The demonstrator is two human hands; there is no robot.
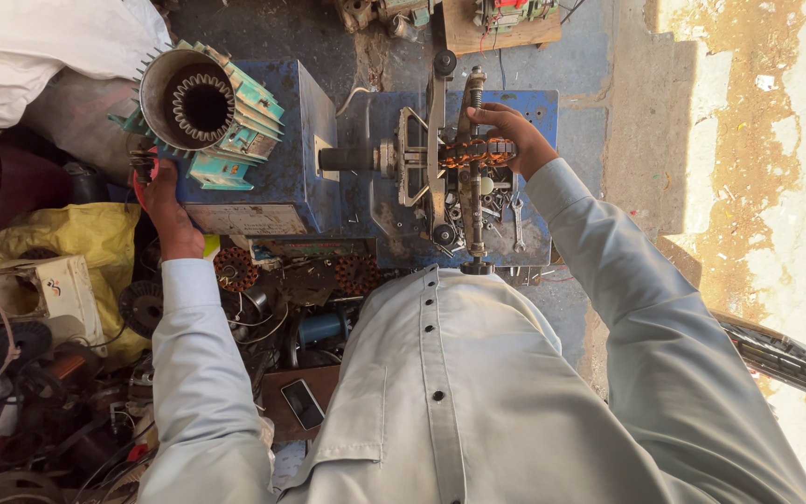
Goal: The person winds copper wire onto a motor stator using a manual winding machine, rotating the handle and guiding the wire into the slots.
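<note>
My right hand [513, 135] rests on top of a winding former wrapped in copper wire [478, 152], which sits on the spindle of a blue coil-winding machine [375, 173]. My left hand [165, 201] reaches to the left side of the machine's blue box [277, 177] and grips what looks like a red-handled crank, mostly hidden. A teal motor housing with a finned shell and a slotted steel stator [202, 107] lies on top of the blue box, just above my left hand.
A tray under the spindle holds bolts and a spanner [518, 219]. Wound copper stators [356, 273], a blue wire spool [321, 327] and a phone [302, 403] lie by my chest. Yellow bag [86, 238], white sacks and scrap parts crowd the left. Concrete wall at right.
</note>
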